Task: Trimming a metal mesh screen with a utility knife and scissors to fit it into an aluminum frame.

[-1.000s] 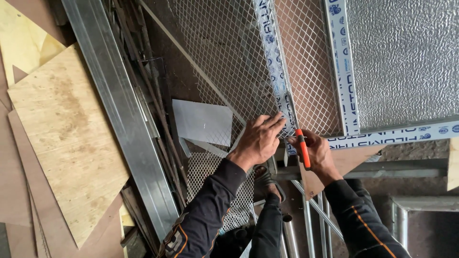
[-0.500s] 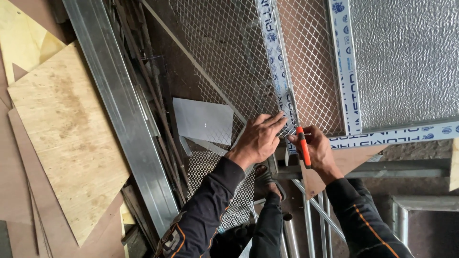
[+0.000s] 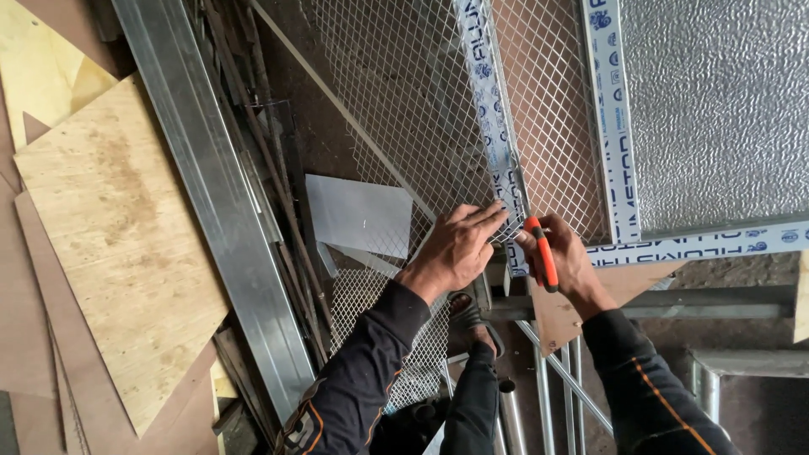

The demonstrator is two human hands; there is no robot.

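Left hand [image 3: 458,248] stays pressed flat, fingers together, on the expanded-metal mesh [image 3: 404,109] beside the film-wrapped aluminium frame bar [image 3: 497,143], while the right hand [image 3: 566,261] keeps its orange-handled tool [image 3: 539,251] clamped at the frame's lower corner, barely shifted.

A plywood sheet [image 3: 118,253] lies at the left, over brown boards [image 3: 34,320]. Beside it a long galvanized channel [image 3: 215,194] runs diagonally, with rusty rods [image 3: 270,168] along its right side. A grey plate [image 3: 358,215] rests near the middle, and a small mesh offcut [image 3: 371,303] lies below it. At the upper right sits a textured silver panel [image 3: 716,109]. Metal tubes [image 3: 556,396] stand at the bottom, by a grey beam [image 3: 716,302].
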